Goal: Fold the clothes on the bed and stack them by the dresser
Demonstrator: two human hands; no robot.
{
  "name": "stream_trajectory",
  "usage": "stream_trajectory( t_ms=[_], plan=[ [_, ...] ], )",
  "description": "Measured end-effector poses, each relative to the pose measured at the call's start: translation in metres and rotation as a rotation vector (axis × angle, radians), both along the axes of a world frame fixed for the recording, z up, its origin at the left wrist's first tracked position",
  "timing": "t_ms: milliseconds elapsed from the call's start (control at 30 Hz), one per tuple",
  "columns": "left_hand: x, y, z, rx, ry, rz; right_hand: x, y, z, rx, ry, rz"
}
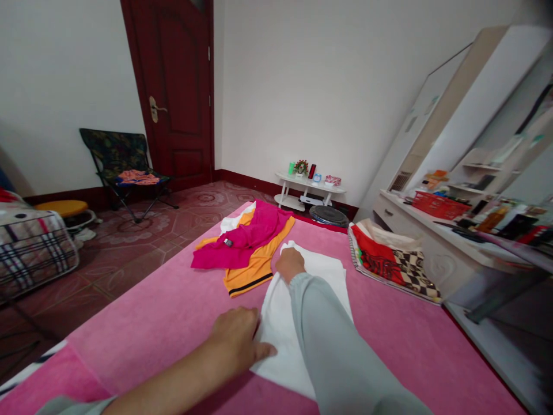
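A folded white garment point(322, 262) lies flat on the pink bedspread point(164, 340); its exact kind I cannot make out. At its far left corner my right hand point(290, 264) is closed on the fabric, and the grey-blue sleeve covers part of the garment. My left hand point(237, 340) is at the near left edge, thumb on top of the white cloth and fingers curled along the edge, partly hidden. Just beyond the hands, a magenta garment point(246, 236) lies loosely over a yellow-orange garment point(254, 276) with a black stripe, with some white cloth point(230, 223) beside them.
Folded clothes point(389, 259) form a stack at the bed's right edge, beside a white dresser point(436, 230) holding a red basket point(440, 204). Beyond the bed stand a small white table point(283, 176) and a dark round object point(329, 215). A camouflage folding chair point(118, 150) is left.
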State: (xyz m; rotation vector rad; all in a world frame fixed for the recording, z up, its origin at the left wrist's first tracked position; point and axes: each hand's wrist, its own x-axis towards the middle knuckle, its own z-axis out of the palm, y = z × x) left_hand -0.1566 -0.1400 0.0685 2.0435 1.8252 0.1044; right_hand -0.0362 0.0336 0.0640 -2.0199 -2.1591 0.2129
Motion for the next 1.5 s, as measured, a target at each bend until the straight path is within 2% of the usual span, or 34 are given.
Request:
stream_trajectory(
  t_ms=[67,167,233,300,333,400,467,533,600,633,667,733,867,933,967,1033,1100,1167,1233,1300,1400,1433,1500],
  plan=[
    [0.0,-0.002,-0.004,-0.006,-0.071,-0.045,0.011,0.001,-0.003,-0.001,0.151,-0.054],
    [0.002,-0.004,-0.019,0.032,-0.282,-0.055,0.032,0.002,-0.003,-0.018,0.4,-0.146],
    [0.003,-0.004,-0.025,0.045,-0.497,-0.053,0.047,0.001,0.005,-0.01,0.571,-0.199],
    [0.003,-0.002,-0.017,0.1,-0.717,-0.062,0.06,0.002,0.024,0.036,0.747,-0.222],
    [0.002,-0.001,-0.006,0.164,-0.801,-0.074,0.066,0.002,0.037,0.07,0.834,-0.222],
    [-0.002,0.001,0.029,0.37,-0.881,-0.114,0.079,0.004,0.072,0.144,0.983,-0.211],
    [-0.006,0.0,0.072,0.614,-0.846,-0.171,0.093,0.007,0.109,0.207,1.128,-0.194],
    [-0.005,-0.002,0.111,0.772,-0.746,-0.241,0.109,0.008,0.139,0.236,1.372,-0.144],
    [0.004,-0.005,0.133,0.852,-0.633,-0.319,0.126,0.007,0.153,0.23,1.596,-0.111],
    [0.012,-0.006,0.137,0.867,-0.581,-0.356,0.134,0.005,0.152,0.218,1.656,-0.125],
    [0.021,-0.008,0.135,0.867,-0.531,-0.391,0.143,0.003,0.146,0.207,1.666,-0.161],
    [0.043,-0.011,0.117,0.815,-0.432,-0.444,0.159,-0.007,0.117,0.189,1.625,-0.262],
    [0.082,-0.024,0.043,0.541,-0.279,-0.552,0.188,-0.04,0.031,0.167,1.448,-0.452],
    [0.091,-0.033,0.011,0.359,-0.288,-0.684,0.201,-0.057,-0.002,0.202,1.338,-0.527],
    [0.092,-0.036,0.001,0.284,-0.318,-0.743,0.206,-0.064,-0.011,0.234,1.287,-0.549],
    [0.09,-0.037,-0.003,0.159,-0.403,-0.812,0.211,-0.073,-0.018,0.32,1.196,-0.553],
    [0.084,-0.029,0.005,0.089,-0.474,-0.765,0.205,-0.078,-0.014,0.422,1.002,-0.437],
    [0.078,-0.011,0.015,0.103,-0.488,-0.685,0.187,-0.084,-0.008,0.48,0.723,-0.199],
    [0.071,0.013,0.016,0.205,-0.438,-0.607,0.164,-0.093,-0.01,0.449,0.483,0.071],
    [0.064,0.036,0.005,0.333,-0.331,-0.507,0.143,-0.1,-0.019,0.337,0.376,0.279],
    [0.056,0.061,-0.027,0.454,-0.123,-0.364,0.127,-0.094,-0.034,0.205,0.328,0.451],
    [0.055,0.066,-0.037,0.47,-0.067,-0.35,0.126,-0.085,-0.036,0.201,0.347,0.458],
    [0.053,0.07,-0.051,0.487,0.004,-0.361,0.126,-0.057,-0.033,0.219,0.443,0.339]
  ],
)
